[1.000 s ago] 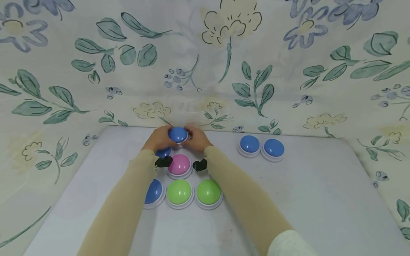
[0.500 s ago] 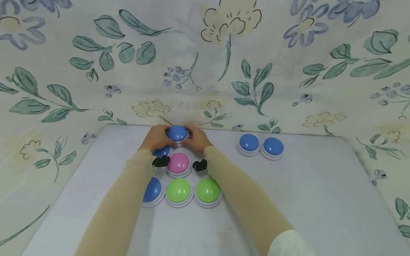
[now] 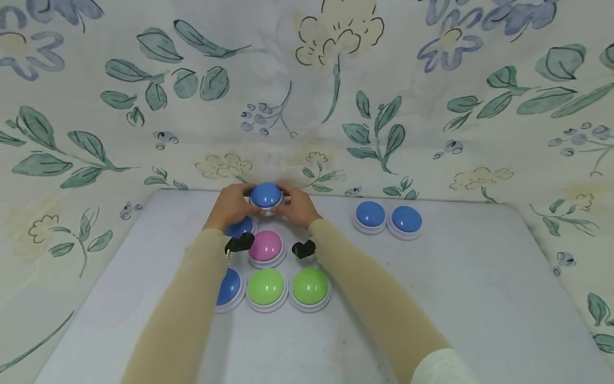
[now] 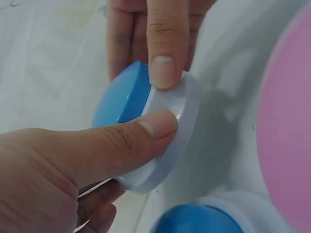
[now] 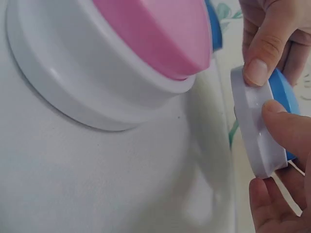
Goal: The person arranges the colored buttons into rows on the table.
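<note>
Between both hands, near the table's back edge, is a blue dome push button point(image 3: 266, 195) with a white base. My left hand point(image 3: 232, 205) grips its left side and my right hand point(image 3: 298, 205) its right side. In the left wrist view both thumbs press on the white rim of the held button point(image 4: 163, 111). The right wrist view shows this button point(image 5: 257, 121) raised off the table. Just in front sits a pink button point(image 3: 266, 246). A second blue button point(image 3: 240, 228) lies partly hidden by the left hand and wrist.
Two green buttons point(image 3: 266, 287) and a blue button point(image 3: 228, 288), partly covered by the left sleeve, form a front row. Two more blue buttons point(image 3: 370, 214) stand at the back right of the white table point(image 3: 455, 298). Flowered cloth point(image 3: 288, 149) rises behind the table.
The held blue button has risen slightly in the head view, with both hands still gripping it. The other buttons stay in place; the head view has shifted a little.
</note>
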{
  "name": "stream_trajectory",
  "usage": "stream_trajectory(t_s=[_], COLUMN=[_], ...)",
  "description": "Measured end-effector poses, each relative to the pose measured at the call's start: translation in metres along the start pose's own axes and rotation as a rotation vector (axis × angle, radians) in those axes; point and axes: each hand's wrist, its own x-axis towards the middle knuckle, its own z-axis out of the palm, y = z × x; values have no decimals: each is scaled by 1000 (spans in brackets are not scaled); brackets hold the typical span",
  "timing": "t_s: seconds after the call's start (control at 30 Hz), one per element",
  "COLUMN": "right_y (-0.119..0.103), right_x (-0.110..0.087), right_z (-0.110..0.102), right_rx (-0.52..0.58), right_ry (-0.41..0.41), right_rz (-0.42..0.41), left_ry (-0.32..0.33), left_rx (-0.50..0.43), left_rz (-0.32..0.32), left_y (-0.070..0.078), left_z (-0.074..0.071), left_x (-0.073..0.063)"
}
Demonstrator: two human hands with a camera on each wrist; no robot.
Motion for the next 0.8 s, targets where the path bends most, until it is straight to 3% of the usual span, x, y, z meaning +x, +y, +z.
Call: stream_trajectory(t_s=[0.23,0.57,0.8], right_y=[-5,-12,-19], right_x=[-11,-29,-52], right_z=[-9,-30,-35], right_rx=[15,-28,-13], right_ry=[17,53,83], right_rz=[-14,-123,-125], left_ry=[38,155,211], left_rx=[-57,-101,-151], left_rz=[3,66,59], left_y=[9,27,37], left_z=[1,5,13], left_x=[-12,-28,-45])
